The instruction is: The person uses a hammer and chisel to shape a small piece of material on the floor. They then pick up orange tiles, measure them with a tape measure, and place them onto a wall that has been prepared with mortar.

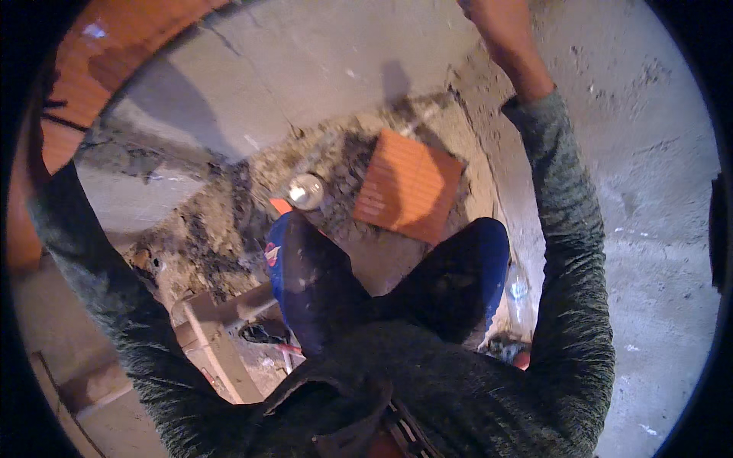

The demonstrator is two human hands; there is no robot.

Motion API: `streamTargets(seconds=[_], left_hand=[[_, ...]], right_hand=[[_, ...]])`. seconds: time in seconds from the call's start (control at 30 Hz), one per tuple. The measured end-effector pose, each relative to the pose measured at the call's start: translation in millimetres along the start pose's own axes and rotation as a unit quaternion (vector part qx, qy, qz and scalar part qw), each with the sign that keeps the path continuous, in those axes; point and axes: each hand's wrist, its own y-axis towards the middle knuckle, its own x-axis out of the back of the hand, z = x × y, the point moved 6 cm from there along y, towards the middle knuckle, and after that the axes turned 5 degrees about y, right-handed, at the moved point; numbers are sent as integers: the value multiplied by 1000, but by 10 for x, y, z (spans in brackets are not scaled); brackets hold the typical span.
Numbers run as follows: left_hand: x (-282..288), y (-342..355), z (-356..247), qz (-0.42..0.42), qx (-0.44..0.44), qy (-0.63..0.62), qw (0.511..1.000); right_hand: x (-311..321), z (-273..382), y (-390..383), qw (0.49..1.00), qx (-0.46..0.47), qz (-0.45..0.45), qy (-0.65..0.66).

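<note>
My left arm reaches up along the left rim, with the dark edge of my left hand (37, 145) against orange clay blocks (122, 53). Its fingers are too dark and too near the rim to make out, so whether it grips a block cannot be told. My right hand (500, 27) is raised at the top edge, in front of the grey plastered wall (595, 69). The picture's edge cuts off its fingers, and anything they hold is out of sight.
An orange ribbed clay block (408, 187) lies on rubble before my knees. Beside it is a round, shiny, pale object (305, 191). A wooden frame (217, 347) stands at lower left. A clear plastic bottle (519, 298) lies by my right knee, along the wall.
</note>
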Motion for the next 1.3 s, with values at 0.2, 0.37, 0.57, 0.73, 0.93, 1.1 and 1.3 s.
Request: streamTargets(seconds=[0.2, 0.37, 0.57, 0.73, 0.93, 1.1, 1.3], left_hand=[[-2086, -2331, -277, 235, -1, -88, 968], [-3770, -3782, -387, 381, -259, -58, 885], [-4869, -4611, -462, 495, -353, 41, 793], [-5606, -4856, -464, 562, -347, 69, 748], [-5799, -4967, -425, 527, -457, 15, 716], [-5942, -5227, -782, 515, -548, 10, 660], [-6198, -5536, -1146, 522, -614, 45, 591]], right_hand=[[761, -1601, -2029, 965, -251, 7, -79], [962, -2541, -3980, 901, -433, 2, 3], [843, -2611, -5789, 841, -539, 45, 3], [444, -2756, -6963, 854, -519, 29, -2], [209, -2515, -6727, 847, -526, 28, 77], [467, -2493, -6886, 883, -468, 3, -33], [500, -2383, -7077, 779, -627, -26, 19]])
